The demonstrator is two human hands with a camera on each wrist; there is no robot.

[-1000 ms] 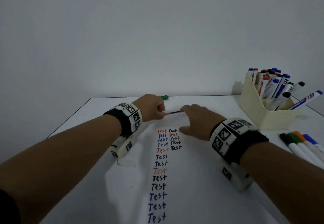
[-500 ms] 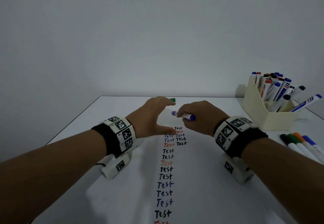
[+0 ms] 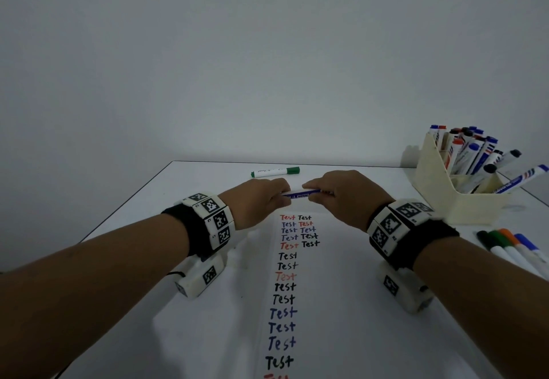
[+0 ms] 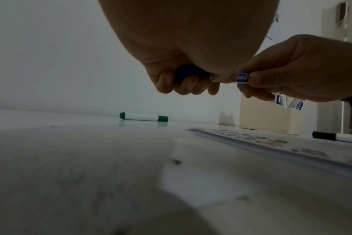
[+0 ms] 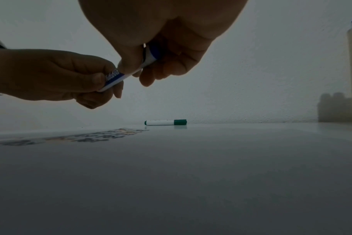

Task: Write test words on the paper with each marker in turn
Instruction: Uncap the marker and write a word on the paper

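The paper lies lengthwise down the middle of the table, running from the near edge toward the far edge; it bears a column of the word "Test" in black, blue and red, doubled into two columns at its far end. Just beyond that far end, both hands are raised above the table and share one blue marker, held level and crosswise. The left hand has its fingers curled around the marker's left end, where the left wrist view shows a dark blue end inside the fist. The right hand pinches the white-and-blue barrel between thumb and fingers, the remaining fingers curled beneath. Whether the cap is seated or parted from the barrel cannot be told. Near the right edge, four markers lie side by side, capped black, green, orange and blue. Farther on, toward the far right corner, a cream holder stands packed with more markers with blue, red and black caps. A green marker lies alone, parallel to the far edge and close to it, beyond the hands. A plain wall rises behind the table.
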